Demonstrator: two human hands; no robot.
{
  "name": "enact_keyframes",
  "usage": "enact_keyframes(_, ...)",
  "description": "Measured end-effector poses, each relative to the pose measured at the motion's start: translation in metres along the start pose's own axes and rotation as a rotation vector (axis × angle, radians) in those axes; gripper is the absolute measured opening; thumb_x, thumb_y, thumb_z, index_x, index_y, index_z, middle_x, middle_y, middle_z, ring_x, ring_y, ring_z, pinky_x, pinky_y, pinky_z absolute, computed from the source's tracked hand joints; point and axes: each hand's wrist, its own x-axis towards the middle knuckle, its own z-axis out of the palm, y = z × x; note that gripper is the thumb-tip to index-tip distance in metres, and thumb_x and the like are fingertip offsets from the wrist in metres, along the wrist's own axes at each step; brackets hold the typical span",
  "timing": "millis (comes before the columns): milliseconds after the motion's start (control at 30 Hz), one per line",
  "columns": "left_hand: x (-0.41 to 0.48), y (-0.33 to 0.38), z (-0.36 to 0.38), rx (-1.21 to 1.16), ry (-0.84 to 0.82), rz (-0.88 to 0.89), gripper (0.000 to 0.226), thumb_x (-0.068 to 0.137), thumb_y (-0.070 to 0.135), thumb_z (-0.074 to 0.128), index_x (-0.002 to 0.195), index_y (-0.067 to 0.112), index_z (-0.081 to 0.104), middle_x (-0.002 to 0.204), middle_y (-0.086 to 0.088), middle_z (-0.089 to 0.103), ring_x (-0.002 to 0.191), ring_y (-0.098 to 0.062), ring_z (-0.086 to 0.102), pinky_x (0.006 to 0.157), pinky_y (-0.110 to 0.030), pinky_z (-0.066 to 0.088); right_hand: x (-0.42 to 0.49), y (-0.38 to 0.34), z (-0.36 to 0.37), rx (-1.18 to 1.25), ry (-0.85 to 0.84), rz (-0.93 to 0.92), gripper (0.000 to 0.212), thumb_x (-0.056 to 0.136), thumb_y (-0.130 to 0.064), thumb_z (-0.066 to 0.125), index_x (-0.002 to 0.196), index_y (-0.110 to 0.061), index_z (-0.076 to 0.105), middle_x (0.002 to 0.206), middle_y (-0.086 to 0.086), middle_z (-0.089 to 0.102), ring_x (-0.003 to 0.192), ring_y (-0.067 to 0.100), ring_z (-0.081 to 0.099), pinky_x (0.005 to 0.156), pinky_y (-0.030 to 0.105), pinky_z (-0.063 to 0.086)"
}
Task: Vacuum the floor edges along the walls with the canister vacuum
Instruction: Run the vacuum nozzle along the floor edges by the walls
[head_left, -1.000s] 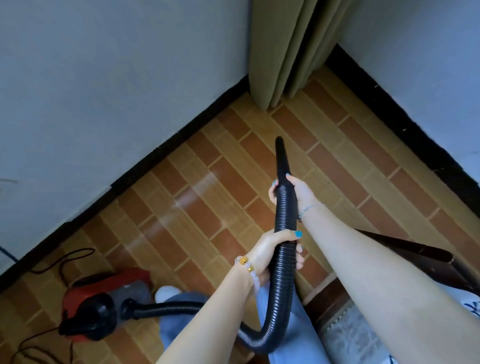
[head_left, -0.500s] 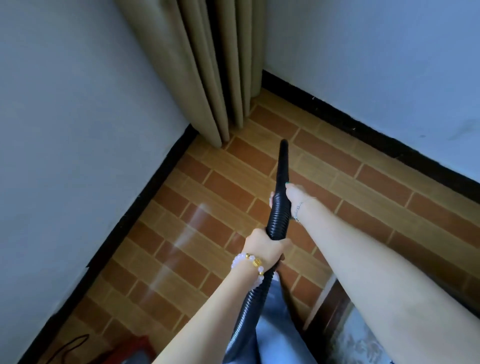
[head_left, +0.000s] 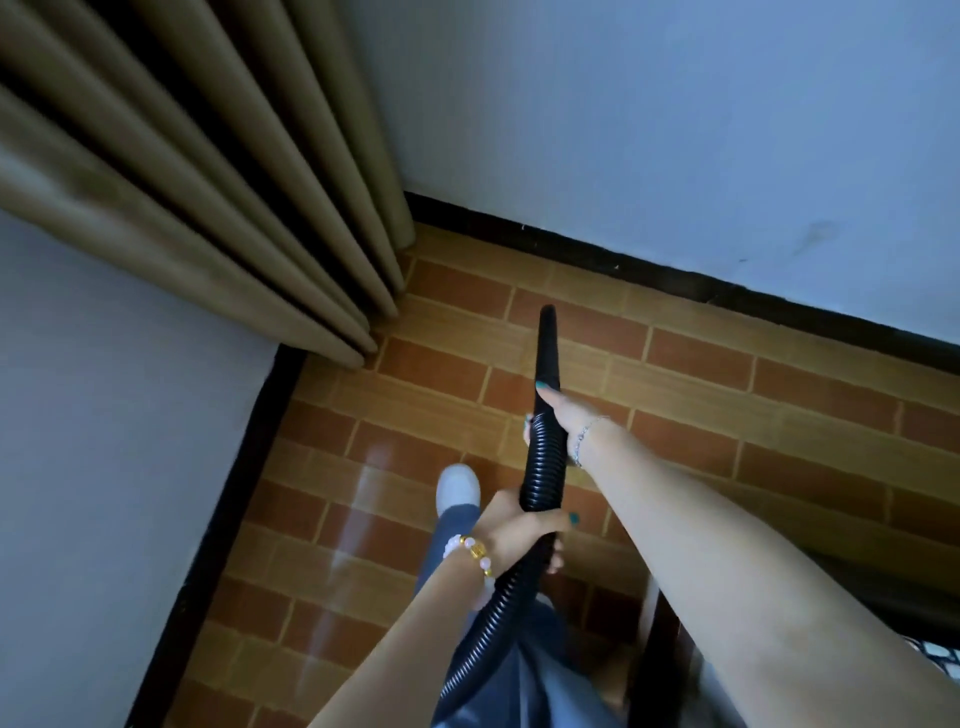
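I hold a black ribbed vacuum hose (head_left: 543, 467) that ends in a smooth tapered nozzle (head_left: 547, 343). My right hand (head_left: 563, 413) grips the hose near the nozzle's base. My left hand (head_left: 519, 525), with a beaded bracelet, is closed around the hose lower down. The nozzle tip points at the brick-patterned floor (head_left: 441, 374), a short way from the black skirting (head_left: 649, 270) of the far wall. The canister is out of view.
Beige curtains (head_left: 234, 197) hang into the corner at upper left. A second wall with black skirting (head_left: 228, 499) runs down the left. My grey-trousered leg and white shoe (head_left: 457, 488) stand on the tiles. Dark wooden furniture (head_left: 665, 649) sits at lower right.
The view has swung toward the corner, so the curtains now fill the upper left and the red canister has left the frame. Both hands keep their grip on the hose.
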Motion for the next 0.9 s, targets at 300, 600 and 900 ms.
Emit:
enact_keyframes(300, 0.038, 0.057, -0.077, 0.067, 0.161, -0.054, 0.014, 0.081, -0.001, 0.060, 0.074, 0.005, 0.051, 0.054, -0.007, 0.051, 0.041, -0.019, 0.048, 0.046, -0.028, 0.044, 0.033, -0.088, 0.083, -0.091, 0.012, 0.031, 0.024, 0.099, -0.027, 0.042, 0.119, -0.014, 0.047, 0.079, 0.011, 0.055, 0.063, 0.024, 0.053, 0.064, 0.033, 0.048)
enact_keyframes(600, 0.076, 0.096, -0.146, 0.104, 0.273, 0.023, 0.015, 0.083, 0.009, 0.063, 0.072, 0.004, 0.055, 0.050, -0.005, 0.056, 0.043, -0.019, 0.051, 0.050, -0.028, 0.047, 0.080, -0.142, 0.159, -0.205, -0.065, 0.010, 0.041, 0.104, -0.024, 0.030, 0.144, -0.018, 0.029, 0.071, 0.009, 0.051, 0.049, 0.018, 0.046, 0.043, 0.026, 0.041)
enact_keyframes(900, 0.106, 0.140, -0.183, 0.050, 0.318, 0.086, 0.018, 0.084, 0.008, 0.059, 0.069, 0.002, 0.050, 0.048, -0.007, 0.052, 0.037, -0.015, 0.046, 0.042, -0.019, 0.042, 0.110, -0.198, 0.196, -0.322, -0.150, 0.063, 0.021, 0.101, -0.023, 0.039, 0.097, -0.004, 0.046, 0.069, 0.011, 0.050, 0.052, 0.019, 0.045, 0.053, 0.026, 0.039)
